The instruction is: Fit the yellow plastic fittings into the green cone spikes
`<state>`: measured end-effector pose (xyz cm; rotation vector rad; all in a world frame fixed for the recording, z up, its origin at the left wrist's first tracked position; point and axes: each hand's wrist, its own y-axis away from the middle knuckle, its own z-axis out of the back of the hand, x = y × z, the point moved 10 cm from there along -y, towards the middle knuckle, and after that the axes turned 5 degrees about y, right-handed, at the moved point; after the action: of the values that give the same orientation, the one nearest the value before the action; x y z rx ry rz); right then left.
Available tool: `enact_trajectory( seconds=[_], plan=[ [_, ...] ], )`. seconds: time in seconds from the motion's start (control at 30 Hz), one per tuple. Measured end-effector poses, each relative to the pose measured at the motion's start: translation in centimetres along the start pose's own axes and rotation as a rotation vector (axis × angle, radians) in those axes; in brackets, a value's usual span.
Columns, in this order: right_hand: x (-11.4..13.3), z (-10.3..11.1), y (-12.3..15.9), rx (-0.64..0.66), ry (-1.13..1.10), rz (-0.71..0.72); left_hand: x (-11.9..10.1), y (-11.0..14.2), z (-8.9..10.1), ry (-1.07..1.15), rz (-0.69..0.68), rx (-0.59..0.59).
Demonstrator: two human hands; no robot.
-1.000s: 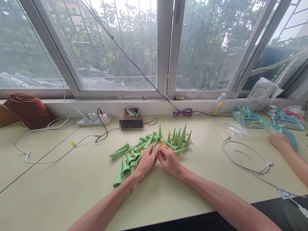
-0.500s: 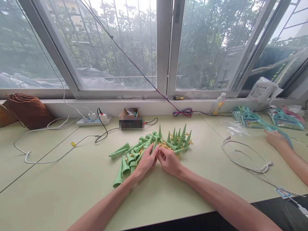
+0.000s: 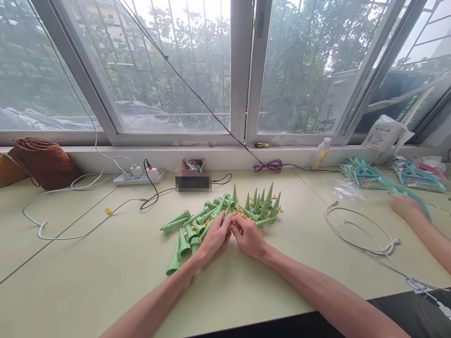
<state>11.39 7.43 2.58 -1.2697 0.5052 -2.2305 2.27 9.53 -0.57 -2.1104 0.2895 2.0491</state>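
My left hand (image 3: 215,234) is closed around a green spike (image 3: 228,211), thumb and fingers wrapped on its lower part, its pointed end directed up and away from me. My right hand (image 3: 248,236) is positioned just beside it, near the base of the spike, with the fingers curled inward and the fingertips drawn together. The fingertips are partly hidden, so I cannot tell whether they grip a part.

Loose green spikes (image 3: 184,244) lie at various angles to the left of and beyond my left hand, several with their wide collars facing me. Small yellow fittings (image 3: 241,214) are heaped just beyond both hands. To the right of this heap, a group of upright spikes (image 3: 269,193) points upward; yellow pieces project beside some of them.

All of these parts rest on the pale table (image 3: 105,291). A white cable (image 3: 352,244) lies looped on the right side of the surface. Further right, a co-worker's hand (image 3: 405,205) is at a blue-green plastic item (image 3: 417,202), well apart from my hands.
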Motion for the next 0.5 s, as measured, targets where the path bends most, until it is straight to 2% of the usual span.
enact_trajectory(
  seconds=[0.5],
  plan=[
    [-0.31, -0.04, 0.02, 0.003, -0.024, 0.005, -0.39, -0.11, -0.28, -0.060, -0.061, 0.029]
  ],
)
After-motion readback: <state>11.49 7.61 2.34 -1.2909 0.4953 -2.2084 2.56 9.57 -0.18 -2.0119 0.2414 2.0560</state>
